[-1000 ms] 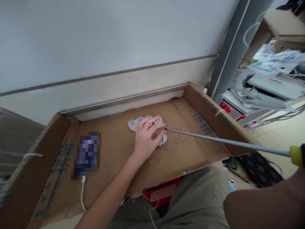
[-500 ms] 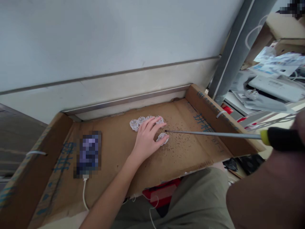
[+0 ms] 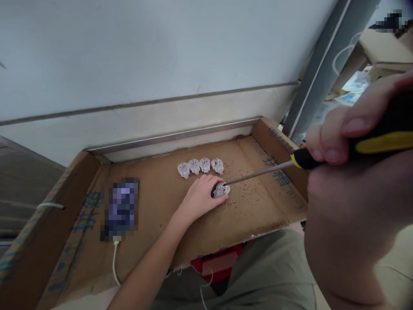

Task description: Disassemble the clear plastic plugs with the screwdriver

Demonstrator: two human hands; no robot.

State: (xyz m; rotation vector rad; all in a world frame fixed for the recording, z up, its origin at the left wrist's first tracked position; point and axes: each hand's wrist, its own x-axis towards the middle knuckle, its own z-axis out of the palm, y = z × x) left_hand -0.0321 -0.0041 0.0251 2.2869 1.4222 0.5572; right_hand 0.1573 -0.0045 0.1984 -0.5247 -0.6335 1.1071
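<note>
Head view: left hand point(image 3: 200, 199) pinches a white plastic plug point(image 3: 221, 190) on the flattened brown cardboard sheet point(image 3: 161, 206); right hand point(image 3: 348, 142) clenches a long black-and-yellow screwdriver point(image 3: 258, 172), tip at the plug. A slipping tip may stab the nearby fingers point(image 3: 211, 185).

Bare left forearm point(image 3: 155, 258), no sleeve visible, right hand point(image 3: 348, 172) bare, olive-grey trousers point(image 3: 264, 271)

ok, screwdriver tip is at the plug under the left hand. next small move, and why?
Probably seat the tip squarely in the screw before turning. The left hand pins the white plug on the cardboard tray; the right hand holds the screwdriver at a shallow slant, so it could slip.
</note>
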